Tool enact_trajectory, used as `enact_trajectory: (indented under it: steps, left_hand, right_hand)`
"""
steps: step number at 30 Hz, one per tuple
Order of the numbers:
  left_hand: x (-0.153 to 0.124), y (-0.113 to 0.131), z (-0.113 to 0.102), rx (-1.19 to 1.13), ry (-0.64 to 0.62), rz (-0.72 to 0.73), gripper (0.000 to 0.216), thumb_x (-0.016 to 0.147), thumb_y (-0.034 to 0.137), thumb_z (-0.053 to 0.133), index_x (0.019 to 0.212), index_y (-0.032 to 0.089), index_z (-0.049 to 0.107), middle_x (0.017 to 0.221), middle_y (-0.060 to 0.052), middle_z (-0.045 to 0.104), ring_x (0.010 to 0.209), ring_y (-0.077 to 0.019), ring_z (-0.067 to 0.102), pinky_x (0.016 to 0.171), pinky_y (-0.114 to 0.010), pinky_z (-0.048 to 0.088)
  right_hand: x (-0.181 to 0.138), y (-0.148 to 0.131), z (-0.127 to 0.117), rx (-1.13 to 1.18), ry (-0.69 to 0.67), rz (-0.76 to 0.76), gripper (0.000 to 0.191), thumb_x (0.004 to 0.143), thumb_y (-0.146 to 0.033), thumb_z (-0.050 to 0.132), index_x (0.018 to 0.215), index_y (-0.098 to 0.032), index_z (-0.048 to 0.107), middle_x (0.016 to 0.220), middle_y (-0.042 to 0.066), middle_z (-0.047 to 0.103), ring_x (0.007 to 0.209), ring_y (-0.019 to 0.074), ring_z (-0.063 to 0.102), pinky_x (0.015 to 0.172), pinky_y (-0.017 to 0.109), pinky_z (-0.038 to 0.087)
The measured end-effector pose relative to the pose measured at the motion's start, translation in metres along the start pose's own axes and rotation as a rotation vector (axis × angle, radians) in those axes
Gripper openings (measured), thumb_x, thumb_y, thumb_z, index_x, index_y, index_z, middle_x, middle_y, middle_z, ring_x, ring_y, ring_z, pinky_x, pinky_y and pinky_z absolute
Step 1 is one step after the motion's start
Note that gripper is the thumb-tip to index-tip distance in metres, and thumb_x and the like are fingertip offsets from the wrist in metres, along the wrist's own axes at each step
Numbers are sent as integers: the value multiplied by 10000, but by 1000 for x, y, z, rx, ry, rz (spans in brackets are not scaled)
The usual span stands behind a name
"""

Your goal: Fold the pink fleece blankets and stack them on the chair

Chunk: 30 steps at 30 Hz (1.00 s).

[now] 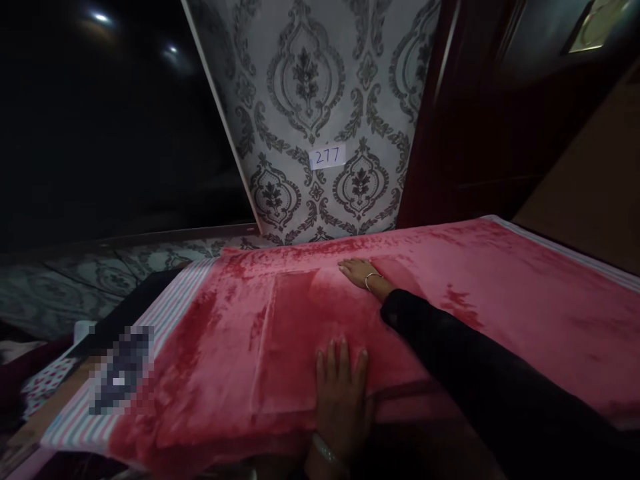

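A red and pink plush blanket (500,287) with striped borders lies spread over a raised flat surface. Near its middle is a darker red rectangular area (293,333) with a visible left edge; whether this is a separate folded piece or brushed pile, I cannot tell. My right hand (363,273), in a black sleeve and wearing a thin bracelet, rests flat on the far part of this area, fingers pointing left. Closer to me, my left hand (341,387) lies palm down at the near edge, fingers spread and pointing away. A bangle circles its wrist.
Behind the blanket stands a patterned wall (305,73) with a paper label (327,156) reading 277. A large black screen (115,127) fills the left, a dark red door (480,120) the right. A pixelated dark patch (123,370) covers the left border.
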<state>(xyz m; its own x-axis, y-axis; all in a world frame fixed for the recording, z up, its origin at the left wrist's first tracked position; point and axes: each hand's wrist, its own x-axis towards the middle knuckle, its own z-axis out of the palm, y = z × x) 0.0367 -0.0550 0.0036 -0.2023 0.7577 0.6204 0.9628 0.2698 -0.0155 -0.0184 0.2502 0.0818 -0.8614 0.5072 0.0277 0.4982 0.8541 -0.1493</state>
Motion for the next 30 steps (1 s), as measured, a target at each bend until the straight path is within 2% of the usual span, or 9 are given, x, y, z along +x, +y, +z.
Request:
enact_trajectory:
  steps: [5,9,12,15,19,22,25,27,30]
  left_hand:
    - [3,-2,-1,-8,-2,-10,713,883,506,665,1542,297,491,1555,-150,517,1427,-381,464,1146,-630,384]
    - [7,-2,-1,-16,-30,-15,691,873,472,686,1519,289,522,1555,-157,515,1425,-387,464,1155,-640,366]
    - [10,-2,-4,-5,-75,-16,663,884,420,674,1517,291,525,1573,-157,494,1435,-383,452,1168,-633,350]
    - [12,-2,-8,17,-120,-8,637,894,355,658,1514,288,528,1582,-160,481,1450,-378,439,1162,-625,360]
    - [14,-1,-10,18,-139,-17,599,917,354,638,1503,275,541,1578,-169,484,1446,-383,444,1153,-625,370]
    - [17,3,-15,-2,-179,-43,593,920,378,640,1496,269,550,1579,-172,481,1449,-386,438,1159,-626,361]
    - [29,6,-32,-52,-306,-72,612,933,421,623,1514,256,524,1589,-163,471,1469,-368,418,1185,-613,336]
    - [42,3,-49,-94,-394,-89,567,988,408,527,1529,242,497,1601,-139,463,1486,-319,406,1218,-586,302]
    - [59,-9,-71,-65,-413,-144,518,1043,337,370,1538,230,480,1633,-106,424,1525,-262,351,1263,-574,207]
  right_hand:
    - [-28,-40,-10,1,40,59,578,1058,-482,292,1581,-276,428,1602,127,454,1445,322,451,1168,596,311]
    - [-69,-60,4,-23,90,-150,617,1036,-567,353,1611,-343,357,1692,58,290,1545,316,283,1210,591,257]
    - [-93,-35,7,-73,107,-127,636,1032,-544,368,1611,-282,371,1692,92,279,1555,339,249,1209,625,243]
    - [-110,16,2,-91,84,77,618,1033,-484,361,1606,-251,383,1685,117,293,1552,338,258,1205,641,238]
    - [-141,77,-3,38,-9,343,627,1045,-478,294,1646,-302,260,1704,86,252,1526,336,325,1158,664,317]
    - [-168,90,-10,49,-38,433,613,1049,-478,287,1637,-305,292,1688,96,298,1518,354,338,1142,663,342]
    - [-188,61,-18,-15,84,371,606,1059,-454,276,1616,-229,354,1684,138,297,1532,340,307,1172,598,336]
    - [-196,22,-18,-43,166,201,592,1066,-424,271,1599,-199,390,1671,144,325,1546,306,282,1205,551,305]
    - [-203,-43,-8,-5,142,-56,580,1064,-444,314,1606,-251,384,1676,113,319,1555,301,263,1220,570,265]
